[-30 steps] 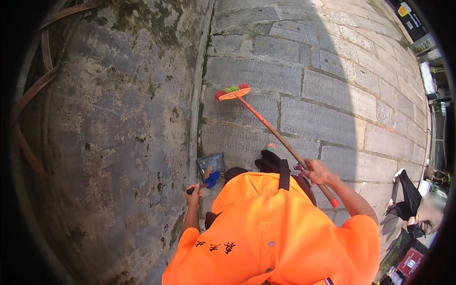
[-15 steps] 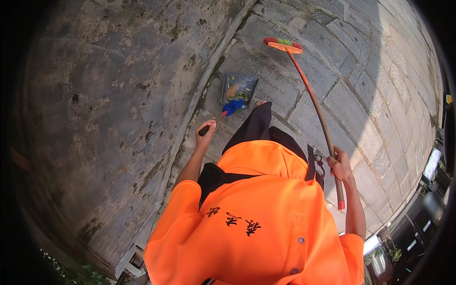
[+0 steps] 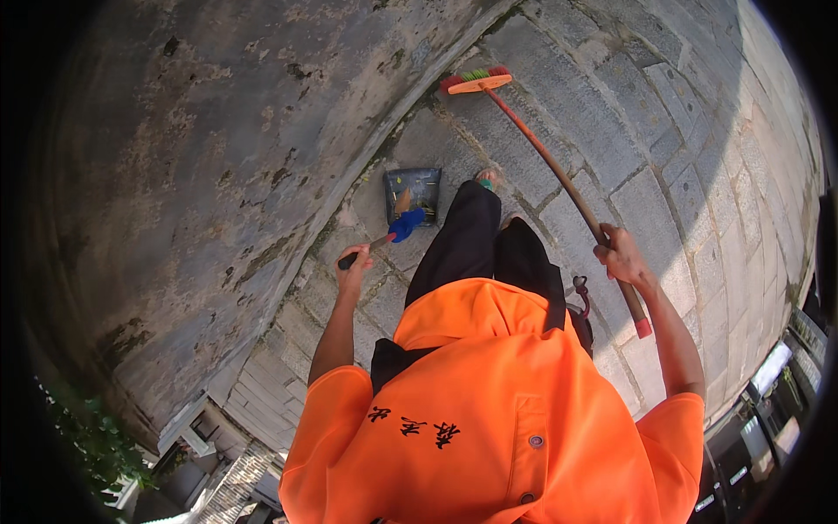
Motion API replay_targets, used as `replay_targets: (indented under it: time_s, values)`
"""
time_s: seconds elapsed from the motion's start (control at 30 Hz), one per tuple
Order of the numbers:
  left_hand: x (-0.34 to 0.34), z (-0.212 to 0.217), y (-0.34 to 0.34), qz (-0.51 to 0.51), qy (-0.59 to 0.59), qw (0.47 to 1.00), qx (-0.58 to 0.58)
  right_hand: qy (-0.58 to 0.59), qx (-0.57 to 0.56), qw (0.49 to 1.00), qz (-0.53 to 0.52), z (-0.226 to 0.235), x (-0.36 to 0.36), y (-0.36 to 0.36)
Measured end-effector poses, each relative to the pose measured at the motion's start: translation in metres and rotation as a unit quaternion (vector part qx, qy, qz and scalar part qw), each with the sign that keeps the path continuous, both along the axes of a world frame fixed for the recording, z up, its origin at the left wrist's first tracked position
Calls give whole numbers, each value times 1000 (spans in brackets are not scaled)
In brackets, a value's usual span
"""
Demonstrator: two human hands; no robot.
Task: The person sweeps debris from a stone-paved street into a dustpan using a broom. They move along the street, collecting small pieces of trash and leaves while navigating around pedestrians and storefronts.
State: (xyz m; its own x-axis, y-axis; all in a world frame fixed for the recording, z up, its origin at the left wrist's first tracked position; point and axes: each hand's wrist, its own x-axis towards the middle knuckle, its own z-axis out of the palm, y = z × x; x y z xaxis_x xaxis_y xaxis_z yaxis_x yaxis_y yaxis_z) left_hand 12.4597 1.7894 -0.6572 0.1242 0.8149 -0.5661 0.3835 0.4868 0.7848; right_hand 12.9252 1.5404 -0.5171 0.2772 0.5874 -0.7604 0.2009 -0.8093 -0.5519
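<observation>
My left hand (image 3: 351, 266) is closed round the black grip of a dustpan's handle. The dark dustpan (image 3: 423, 185) hangs or rests low by the wall's foot; I cannot tell whether it touches the ground. Inside it lie a brown leaf (image 3: 402, 202) and small yellowish bits. Something blue (image 3: 407, 224) is bunched round the handle where it meets the pan. Wrapped about the upper part of a long broom handle (image 3: 559, 172) is my right hand (image 3: 623, 257). Its orange broom head (image 3: 483, 85), with red and green bristles, is ahead on the paving near the wall.
A tall, stained wall (image 3: 218, 166) runs along my left. Stone slabs (image 3: 646, 131) pave the ground, shaded near me and sunlit at the right. My feet (image 3: 490, 177) stand just right of the dustpan. Green leaves (image 3: 83, 428) show at the lower left.
The broom head has swung left, closer to the wall. My left hand and the dustpan sit lower and further left in the picture. A foot shows further forward, and the view has shifted.
</observation>
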Motion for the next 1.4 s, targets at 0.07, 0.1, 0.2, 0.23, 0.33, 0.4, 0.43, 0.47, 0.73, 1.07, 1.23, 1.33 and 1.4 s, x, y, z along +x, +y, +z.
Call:
replay_targets:
  time_s: [0.07, 0.1, 0.2, 0.23, 0.33, 0.4, 0.43, 0.47, 0.73, 1.07, 1.23, 1.33, 1.4]
  values:
    - [-45, -8, 2, 9, 23, 1000, 13, -17, 13, 998, 52, -1, -23, 15]
    - [-67, -10, 4, 18, 35, 999, 10, -24, 30, 997, 69, -10, -40, 19]
    - [-101, -9, 17, 39, 69, 997, -6, -159, 70, 959, 224, -40, -100, 27]
    - [-118, -11, 22, 52, 76, 996, -14, -162, 68, 949, 260, -41, -124, 32]
    - [-178, -30, 46, 36, 87, 995, -15, -125, 53, 931, 339, -43, -206, 45]
    - [-216, -45, 65, 13, 76, 997, -17, -82, 38, 916, 390, -45, -256, 47]
    - [-228, -50, 74, 32, 71, 997, -20, -67, 23, 919, 387, -46, -273, 48]
    - [-242, -50, 80, 48, 69, 996, -26, -50, 12, 925, 376, -38, -282, 50]
    - [-316, -67, 82, 44, 68, 994, -71, 96, -4, 970, 225, 68, -279, 25]
    - [-377, -34, 21, 12, 23, 999, -21, -169, 23, 945, 279, -11, -295, 40]
    - [-373, -15, 4, -5, 56, 996, -63, -78, 6, 925, 371, -16, -351, 13]
    - [-380, -29, -2, 4, 73, 994, -84, 28, 52, 936, 346, -11, -352, -5]
    - [-376, -38, -3, 13, 66, 994, -84, 180, -59, 935, 299, 19, -335, 7]
